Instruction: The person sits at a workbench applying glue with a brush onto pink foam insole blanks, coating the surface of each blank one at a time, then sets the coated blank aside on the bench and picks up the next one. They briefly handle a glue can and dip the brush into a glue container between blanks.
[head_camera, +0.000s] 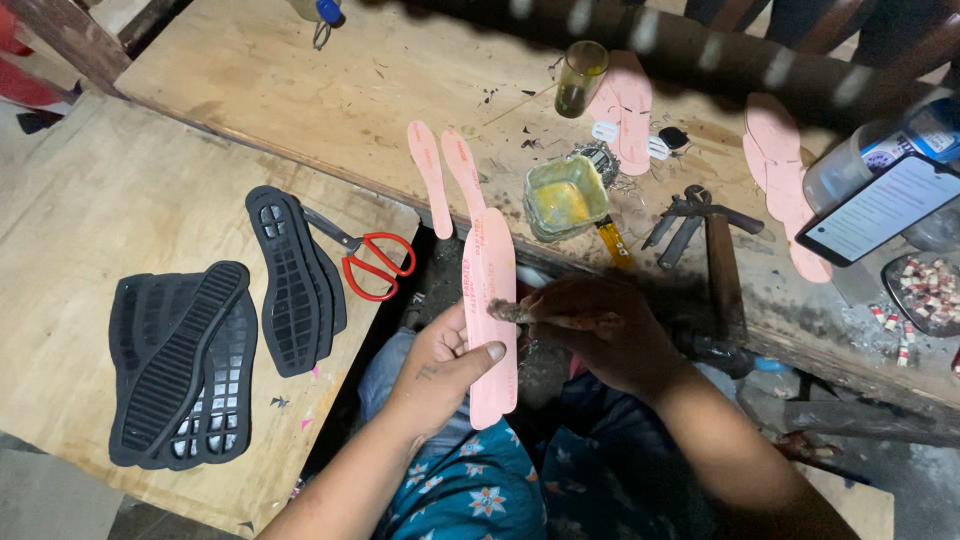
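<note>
My left hand (440, 365) holds a long pink insole (491, 300) upright over my lap, thumb across its lower part. My right hand (590, 325) grips a small glue brush (512, 312) and presses its tip against the insole's middle. A tub of yellow glue (565, 197) stands on the bench just beyond the insole's top. Two more pink insoles (447, 175) lie flat to the left of the tub.
Black rubber soles lie in a pile (180, 365) and a stack (292, 280) on the left board, beside red-handled scissors (372, 262). On the bench: a glass (580, 78), pink insole pieces (625, 105), pincers (680, 215), a hammer (722, 265), a phone (880, 210).
</note>
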